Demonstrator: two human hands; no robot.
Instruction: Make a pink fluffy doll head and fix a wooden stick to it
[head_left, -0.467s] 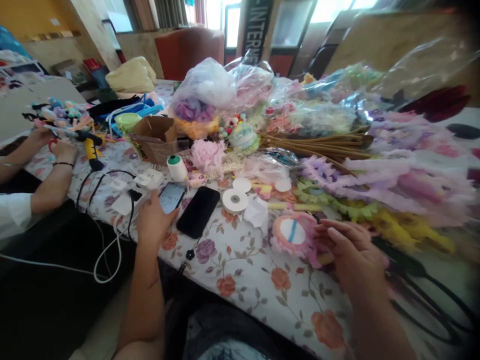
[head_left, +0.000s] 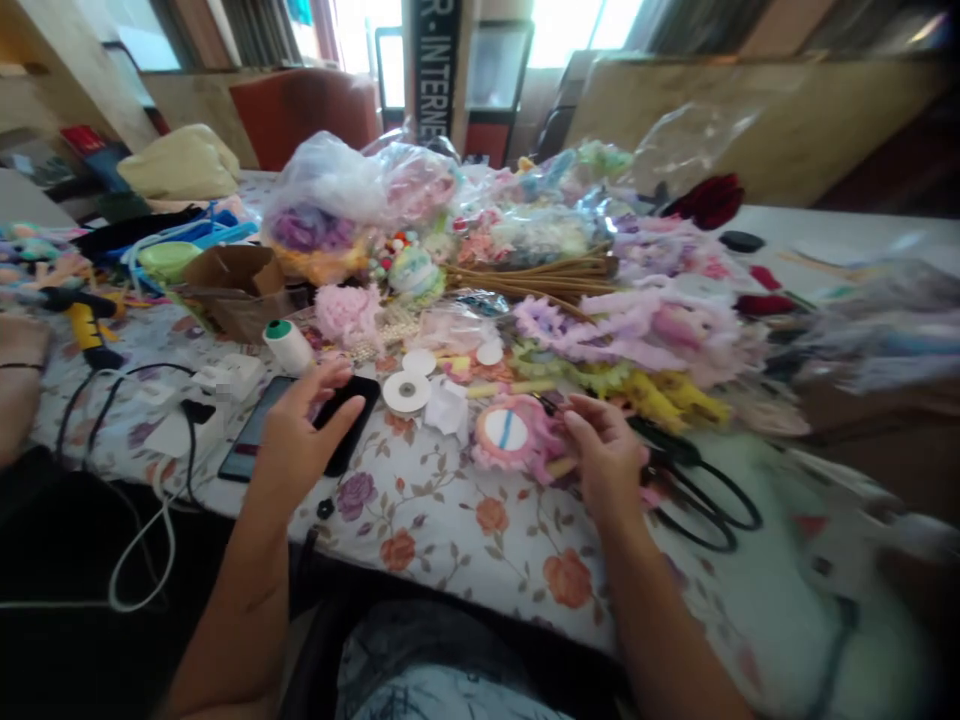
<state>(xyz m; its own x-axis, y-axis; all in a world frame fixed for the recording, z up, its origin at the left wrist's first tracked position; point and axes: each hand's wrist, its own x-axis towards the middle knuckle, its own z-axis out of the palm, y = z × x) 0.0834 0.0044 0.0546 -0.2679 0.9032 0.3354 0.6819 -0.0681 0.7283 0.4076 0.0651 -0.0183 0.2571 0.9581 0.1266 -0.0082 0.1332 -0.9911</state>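
Observation:
My left hand is raised over two phones, thumb and fingers apart, with nothing held. Partly beneath it lies a black phone; to its left is another phone with a lit screen. My right hand is at the right end of a pink ruffled piece, which has a white disc crossed by a blue stripe. Its fingers are bent close together, and what lies between them is too small to make out. Black-handled scissors rest just right of this hand.
A ribbon roll, crumpled white paper and a thread spool lie beyond my hands. Farther back are a brown paper bag, brown stems and plastic-wrapped flowers. At left, a person's wrist shows near a yellow glue gun.
The view has swung right. My left hand has lifted off the lit phone towards the black one, its fingers spreading. My right hand remains beside the pink piece.

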